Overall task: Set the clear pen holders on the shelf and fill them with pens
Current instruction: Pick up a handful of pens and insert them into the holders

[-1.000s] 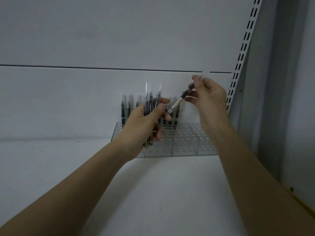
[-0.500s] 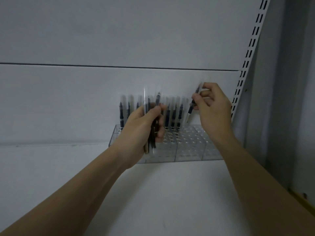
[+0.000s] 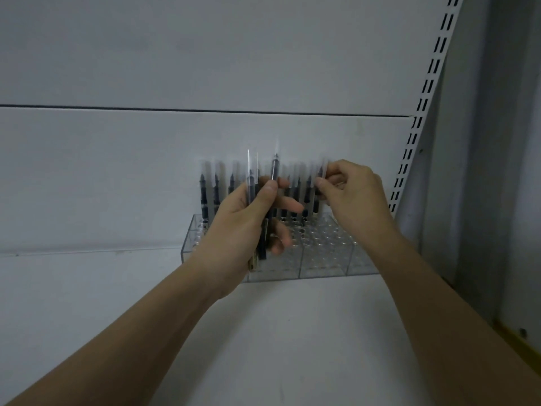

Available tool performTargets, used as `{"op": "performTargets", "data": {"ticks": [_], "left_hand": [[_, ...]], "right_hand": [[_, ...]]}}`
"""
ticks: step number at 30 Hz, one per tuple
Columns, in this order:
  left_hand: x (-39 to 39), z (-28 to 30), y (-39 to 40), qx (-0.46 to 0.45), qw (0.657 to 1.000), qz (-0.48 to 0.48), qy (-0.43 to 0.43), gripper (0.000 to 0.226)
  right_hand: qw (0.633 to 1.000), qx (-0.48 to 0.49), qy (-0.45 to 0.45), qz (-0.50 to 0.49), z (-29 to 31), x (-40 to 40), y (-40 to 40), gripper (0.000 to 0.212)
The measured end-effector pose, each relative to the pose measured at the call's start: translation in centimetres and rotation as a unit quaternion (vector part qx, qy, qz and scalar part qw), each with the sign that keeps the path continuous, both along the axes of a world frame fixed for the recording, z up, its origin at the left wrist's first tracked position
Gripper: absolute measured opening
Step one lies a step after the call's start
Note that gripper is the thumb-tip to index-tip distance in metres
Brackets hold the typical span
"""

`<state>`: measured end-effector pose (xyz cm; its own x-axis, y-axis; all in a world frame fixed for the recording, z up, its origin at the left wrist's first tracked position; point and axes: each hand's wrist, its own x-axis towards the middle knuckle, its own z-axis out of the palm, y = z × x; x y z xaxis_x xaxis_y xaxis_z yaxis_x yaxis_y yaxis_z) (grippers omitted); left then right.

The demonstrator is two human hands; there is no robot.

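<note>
Since a second ago our right hand [image 3: 351, 194] has lowered one pen [image 3: 319, 183] upright into the clear holder [image 3: 325, 253], still pinching it; our left hand [image 3: 243, 227] grips several pens [image 3: 263, 200]

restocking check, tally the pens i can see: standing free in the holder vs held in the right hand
black clear-capped pens standing free in clear plastic holder: 6 visible
black pen pinched by right hand fingers: 1
total: 7; left hand pen bundle too blurred to count
</note>
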<state>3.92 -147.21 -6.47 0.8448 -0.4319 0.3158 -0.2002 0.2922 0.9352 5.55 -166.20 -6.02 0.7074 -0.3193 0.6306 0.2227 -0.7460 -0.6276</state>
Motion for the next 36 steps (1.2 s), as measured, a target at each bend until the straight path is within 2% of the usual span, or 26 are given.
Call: {"op": "performTargets", "data": {"ticks": [5, 9, 13, 16, 20, 23, 26, 30, 36], "left_hand": [[0.1, -0.4, -0.3, 0.016, 1.000, 0.002, -0.003, 0.028], [0.3, -0.5, -0.5, 0.014, 1.000, 0.000, 0.027, 0.027], [0.3, -0.6, -0.5, 0.011, 0.999, -0.008, 0.041, 0.024], [0.3, -0.6, -0.3, 0.021, 0.999, -0.001, 0.028, 0.021], [0.2, -0.6, -0.2, 0.035, 0.999, -0.012, 0.003, 0.015], [0.2, -0.5, -0.1, 0.039, 0.999, -0.007, -0.005, 0.016], [0.0, -0.3, -0.2, 0.024, 0.999, -0.019, 0.010, 0.023], [-0.1, -0.3, -0.3, 0.008, 0.999, -0.031, 0.040, 0.021], [-0.2, -0.4, -0.3, 0.017, 1.000, 0.009, 0.010, 0.018]], "right_hand": [[0.999, 0.002, 0.046, -0.008, -0.6, 0.2, 0.2, 0.012], [0.998, 0.003, 0.058, -0.022, -0.5, -0.2, 0.1, 0.019], [0.999, 0.026, 0.016, -0.010, 0.2, -0.9, 0.9, 0.029], [0.987, 0.132, -0.030, 0.081, 1.0, -1.5, 2.4, 0.021], [0.932, 0.246, 0.037, 0.262, 1.2, -2.1, 3.7, 0.020], [0.897, 0.285, 0.049, 0.333, 1.0, -2.2, 3.7, 0.016], [0.895, 0.296, 0.034, 0.331, 1.1, -2.0, 3.1, 0.023], [0.902, 0.315, 0.002, 0.294, 1.3, -1.9, 2.6, 0.022], [0.893, 0.334, -0.003, 0.301, 1.4, -2.0, 2.9, 0.027]]}}
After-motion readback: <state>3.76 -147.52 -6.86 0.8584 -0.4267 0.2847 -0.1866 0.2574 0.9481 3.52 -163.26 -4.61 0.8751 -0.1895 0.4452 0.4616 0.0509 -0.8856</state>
